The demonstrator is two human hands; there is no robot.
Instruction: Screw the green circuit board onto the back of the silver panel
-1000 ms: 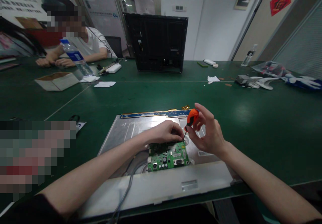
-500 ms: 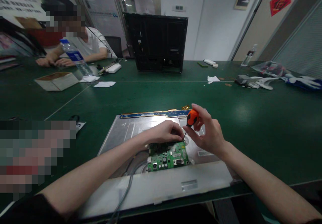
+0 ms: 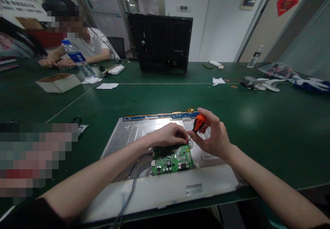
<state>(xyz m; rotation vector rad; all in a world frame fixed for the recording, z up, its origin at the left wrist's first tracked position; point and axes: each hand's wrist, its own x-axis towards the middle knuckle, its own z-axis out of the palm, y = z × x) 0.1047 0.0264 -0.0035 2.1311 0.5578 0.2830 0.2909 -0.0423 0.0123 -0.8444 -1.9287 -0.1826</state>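
A short orange-and-black screwdriver is gripped by my right hand, tilted, its tip reaching down to the far right corner of a green circuit board. My left hand lies over the board's far edge, fingers pinched close beside the screwdriver tip; whatever is between them is hidden. Under the board is a silver metal display panel, with a narrow blue circuit strip along its far edge. Grey cables run from the board's left side toward me.
A black monitor back cover stands upright across the green table. At far left are an open box, a water bottle and a seated person. White gloves and another bottle lie to the far right.
The screwdriver handle has tipped slightly to the right and down with my right hand. My left hand stays in place, and the board has not moved.
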